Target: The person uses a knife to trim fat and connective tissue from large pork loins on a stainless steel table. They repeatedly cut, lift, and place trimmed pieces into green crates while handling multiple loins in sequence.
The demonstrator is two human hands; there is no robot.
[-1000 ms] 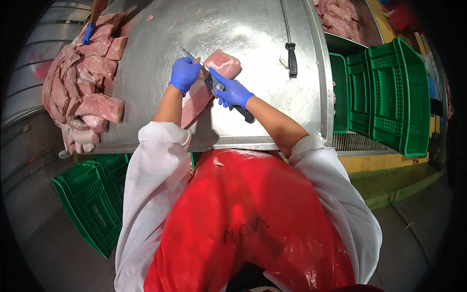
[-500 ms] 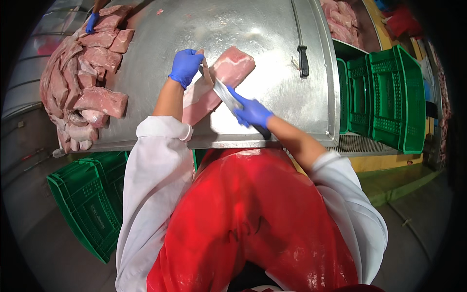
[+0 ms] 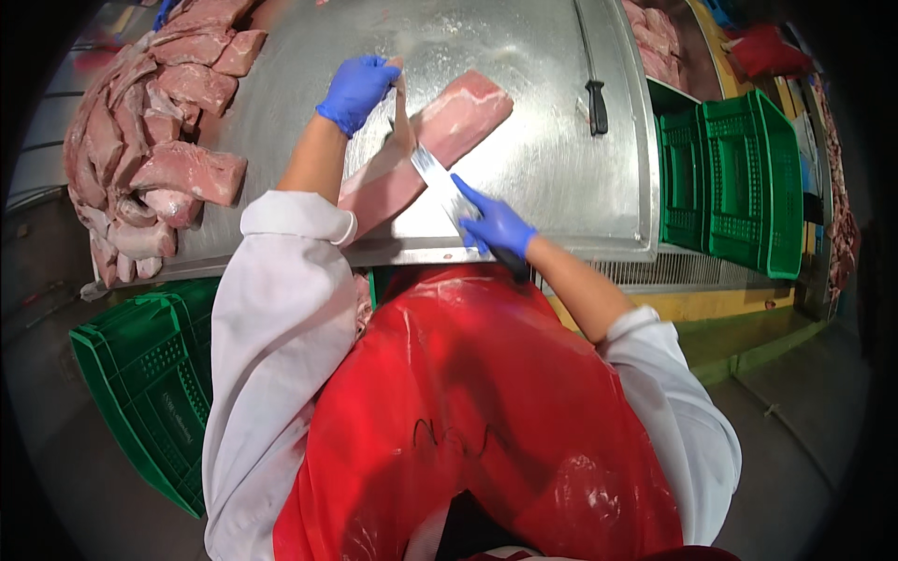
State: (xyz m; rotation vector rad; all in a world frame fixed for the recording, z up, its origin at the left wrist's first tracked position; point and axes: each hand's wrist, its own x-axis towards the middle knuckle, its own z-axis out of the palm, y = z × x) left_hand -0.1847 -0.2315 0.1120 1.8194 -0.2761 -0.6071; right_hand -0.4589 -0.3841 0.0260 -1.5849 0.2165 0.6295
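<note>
A long pink slab of meat (image 3: 463,117) lies slantwise on the steel table (image 3: 552,196). My left hand (image 3: 360,92), in a blue glove, pinches the upper end of a thin strip of trimming (image 3: 402,107) and holds it up off the slab. In my right hand (image 3: 496,227), also gloved in blue, is a knife (image 3: 438,178) with a dark handle. Its blade points up and left, and the tip meets the meat at the foot of the raised strip. My left wrist and sleeve hang over the slab's near end.
Many meat pieces (image 3: 196,89) are heaped along the table's left side. Farther right lies a black-handled tool (image 3: 596,107) with a long thin rod. Green crates (image 3: 748,182) stand at the right, another green crate (image 3: 145,374) at lower left. More meat (image 3: 650,42) sits at the far right.
My left hand has risen away with the strip, which stands longer off the slab. The knife has shifted slightly right. The whole view has moved a little; the other gloved hand at far left is mostly gone.
</note>
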